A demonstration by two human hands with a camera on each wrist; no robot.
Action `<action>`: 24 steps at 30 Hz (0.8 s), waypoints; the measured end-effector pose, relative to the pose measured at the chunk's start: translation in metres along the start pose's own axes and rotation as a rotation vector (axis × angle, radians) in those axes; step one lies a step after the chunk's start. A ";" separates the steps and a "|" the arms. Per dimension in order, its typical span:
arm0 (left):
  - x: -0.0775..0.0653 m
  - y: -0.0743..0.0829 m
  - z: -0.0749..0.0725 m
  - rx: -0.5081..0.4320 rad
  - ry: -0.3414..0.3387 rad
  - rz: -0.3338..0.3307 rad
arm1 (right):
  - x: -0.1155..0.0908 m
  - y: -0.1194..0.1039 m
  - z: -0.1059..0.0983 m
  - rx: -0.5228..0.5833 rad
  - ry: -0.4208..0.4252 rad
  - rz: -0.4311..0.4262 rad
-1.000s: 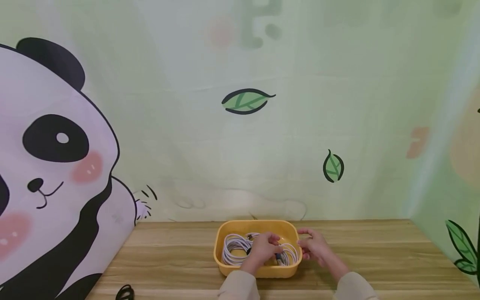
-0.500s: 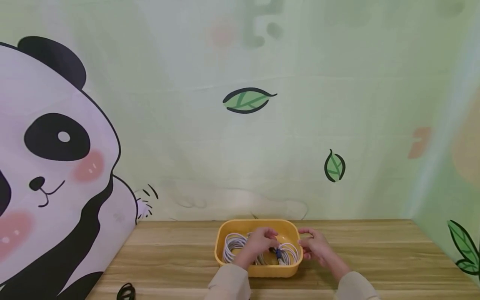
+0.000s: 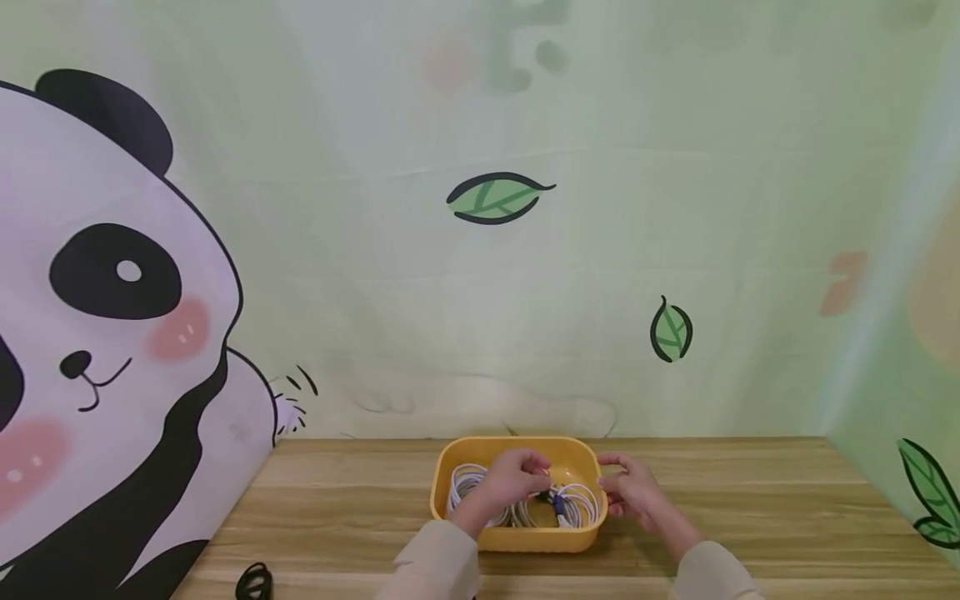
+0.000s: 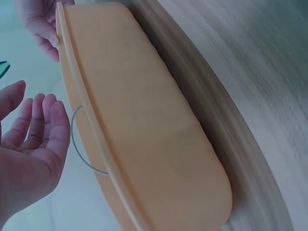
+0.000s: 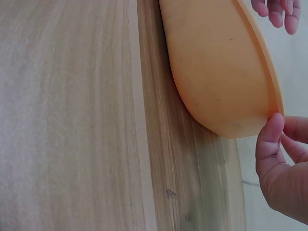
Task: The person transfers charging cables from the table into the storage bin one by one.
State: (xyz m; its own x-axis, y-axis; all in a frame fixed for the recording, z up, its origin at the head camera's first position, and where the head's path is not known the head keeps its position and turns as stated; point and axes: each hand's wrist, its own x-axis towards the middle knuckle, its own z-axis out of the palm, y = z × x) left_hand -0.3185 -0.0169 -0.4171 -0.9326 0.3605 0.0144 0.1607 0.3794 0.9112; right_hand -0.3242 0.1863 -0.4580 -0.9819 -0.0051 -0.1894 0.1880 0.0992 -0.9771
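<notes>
A yellow plastic basket [image 3: 536, 542] stands on the wooden table with coiled white cables inside. One white coil [image 3: 465, 482] lies at its left end, partly hidden by the forearm. At the right end is another white coil [image 3: 579, 505] with a dark blue tie. My left hand [image 3: 508, 482] hovers over the basket's middle; in the left wrist view its fingers are loosely bent around nothing, beside a thin cable loop [image 4: 77, 144] rising past the rim. My right hand [image 3: 636, 493] pinches the basket's right rim between thumb and fingers, clearest in the right wrist view.
A small black cable coil [image 3: 255, 582] lies on the table [image 3: 345, 517] at the front left. Behind the table hangs a printed cloth backdrop [image 3: 375, 275] with a panda and leaves. The basket stands near the table's back edge.
My left hand has risen away from the cables, its forearm swinging left, uncovering more of the blue-tied coil. The right hand keeps its place on the rim.
</notes>
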 end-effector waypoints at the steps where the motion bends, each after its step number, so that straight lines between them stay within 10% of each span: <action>1: -0.001 0.000 0.000 0.000 -0.004 0.003 | 0.000 0.000 0.000 -0.001 0.000 0.001; 24: -0.022 0.014 -0.026 -0.006 -0.080 0.052 | 0.000 0.000 0.000 0.005 -0.016 -0.014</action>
State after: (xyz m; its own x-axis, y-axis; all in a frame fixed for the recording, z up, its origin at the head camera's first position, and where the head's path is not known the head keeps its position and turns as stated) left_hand -0.3036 -0.0414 -0.3942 -0.8943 0.4466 0.0291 0.2063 0.3537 0.9123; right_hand -0.3239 0.1861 -0.4584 -0.9839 -0.0221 -0.1773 0.1745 0.0944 -0.9801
